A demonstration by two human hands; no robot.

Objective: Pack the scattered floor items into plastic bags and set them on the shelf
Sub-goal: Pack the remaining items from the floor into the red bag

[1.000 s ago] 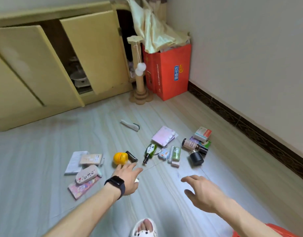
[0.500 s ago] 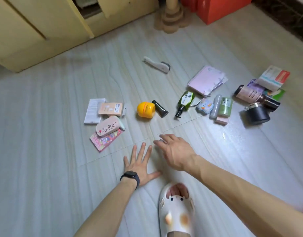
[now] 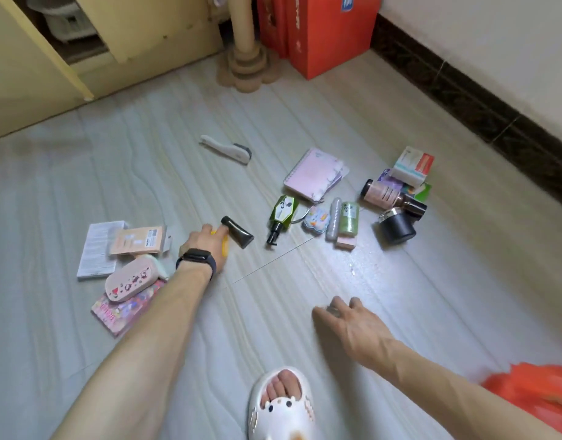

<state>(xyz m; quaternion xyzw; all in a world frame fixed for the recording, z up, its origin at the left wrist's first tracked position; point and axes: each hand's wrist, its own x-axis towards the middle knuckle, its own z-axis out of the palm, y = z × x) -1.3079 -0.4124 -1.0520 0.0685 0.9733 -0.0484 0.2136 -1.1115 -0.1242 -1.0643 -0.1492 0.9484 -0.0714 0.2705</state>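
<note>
Sprawling over the pale floor (image 3: 400,296), the scattered items (image 3: 311,173) lay in 2 loose groups, left and far right, none yet bagged. The orange plastic bag (image 3: 533,395) sat crumpled at the near right edge, well apart from them. The right hand (image 3: 352,323) hung relaxed above the floor, gripping nothing. The left hand (image 3: 205,246) curled over a yellow item (image 3: 224,248), 1 finger touching the black tube (image 3: 238,233). Lifting could nudge that tube aside, and the mostly hidden yellow item might slip from a partial grip and roll.

Home room: yellow cupboard (image 3: 26,68), slipper (image 3: 283,414)
</note>
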